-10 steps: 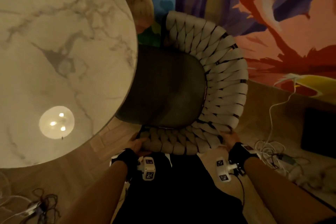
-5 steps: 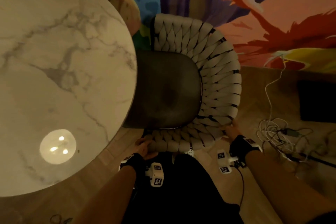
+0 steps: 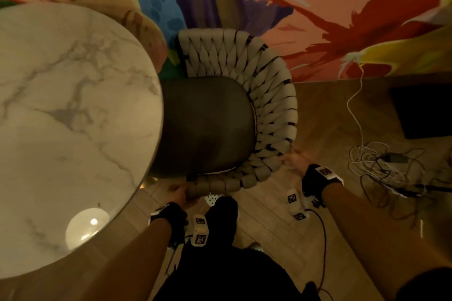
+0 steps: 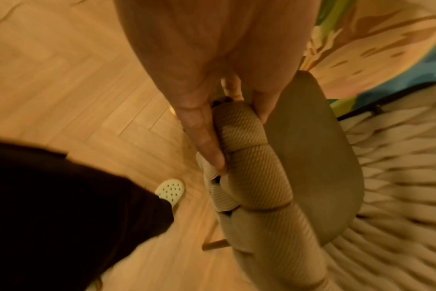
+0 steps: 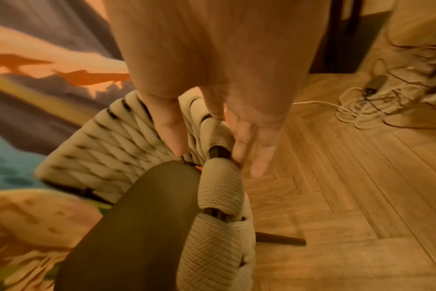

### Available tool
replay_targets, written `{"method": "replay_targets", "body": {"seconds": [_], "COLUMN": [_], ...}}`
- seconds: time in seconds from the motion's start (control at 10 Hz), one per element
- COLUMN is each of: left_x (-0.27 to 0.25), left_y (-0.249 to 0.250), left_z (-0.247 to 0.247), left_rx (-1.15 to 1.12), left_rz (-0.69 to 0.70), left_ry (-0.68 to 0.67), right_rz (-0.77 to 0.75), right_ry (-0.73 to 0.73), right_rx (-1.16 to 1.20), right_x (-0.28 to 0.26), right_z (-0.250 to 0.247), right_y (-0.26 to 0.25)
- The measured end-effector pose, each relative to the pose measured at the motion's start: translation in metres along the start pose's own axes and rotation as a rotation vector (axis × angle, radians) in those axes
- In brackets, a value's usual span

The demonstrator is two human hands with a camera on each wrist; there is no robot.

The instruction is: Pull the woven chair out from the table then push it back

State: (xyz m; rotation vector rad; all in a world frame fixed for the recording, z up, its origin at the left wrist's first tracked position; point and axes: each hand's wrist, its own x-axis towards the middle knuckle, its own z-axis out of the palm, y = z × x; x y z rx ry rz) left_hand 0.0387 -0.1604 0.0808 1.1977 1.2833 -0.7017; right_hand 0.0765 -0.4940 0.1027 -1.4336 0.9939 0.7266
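Observation:
The woven chair [image 3: 274, 115], beige straps around a dark seat cushion, stands with the front of its seat under the round marble table [image 3: 61, 129]. My left hand [image 3: 179, 194] grips the near end of the woven rim. In the left wrist view the left hand [image 4: 234, 126] has its thumb [image 4: 207, 145] on the outer side of the chair rim [image 4: 256, 173] and its fingers on the inner side. My right hand [image 3: 294, 160] holds the rim further round. In the right wrist view the right hand [image 5: 212, 153] straddles the chair rim [image 5: 219, 196], thumb inside, fingers outside.
A painted mural wall [image 3: 318, 19] rises just behind the chair. A tangle of cables [image 3: 376, 164] and a dark box [image 3: 425, 112] lie on the wooden floor to the right. My white perforated shoe [image 3: 212, 199] is close to the chair.
The chair has slid away from my body toward the wall, and both arms have stretched out after it. Both hands have stayed on the rim.

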Motion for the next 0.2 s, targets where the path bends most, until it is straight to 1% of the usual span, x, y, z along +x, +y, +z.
{"method": "replay_targets", "body": {"seconds": [0.1, 0.2], "left_x": [-0.008, -0.015], "left_y": [-0.013, -0.034], "left_z": [-0.020, -0.042], "left_rx": [0.296, 0.654], "left_rz": [0.166, 0.365], "left_ry": [0.005, -0.007], "right_rz": [-0.074, -0.167], "right_ry": [-0.005, 0.001], "right_rx": [0.027, 0.000], "right_x": [-0.014, -0.033], "right_z": [-0.003, -0.005], "right_y": [0.022, 0.061]}}
